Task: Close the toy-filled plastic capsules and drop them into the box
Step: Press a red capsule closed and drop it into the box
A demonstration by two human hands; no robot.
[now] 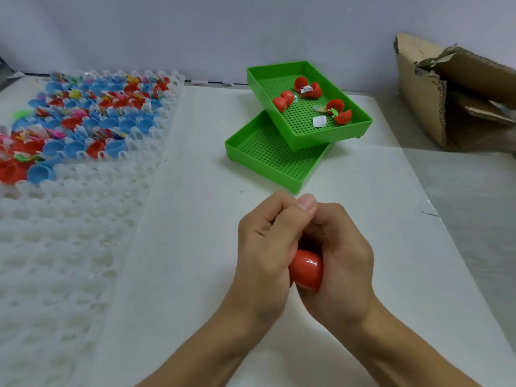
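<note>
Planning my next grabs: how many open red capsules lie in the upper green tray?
3: one at the far end, one on the left side, one near the right wall. None seems hidden.

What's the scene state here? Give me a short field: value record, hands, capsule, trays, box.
left hand: grips red capsule, fingers curled round it
right hand: grips the same capsule from the other side
red capsule: between both hands above the white sheet; seam hidden
upper green tray: stacked askew on lower green tray; holds three open red capsules and a white slip
clear grid tray: far-left cells hold red and blue capsule halves with toys
cardboard box: far right, open, contents not visible
</note>
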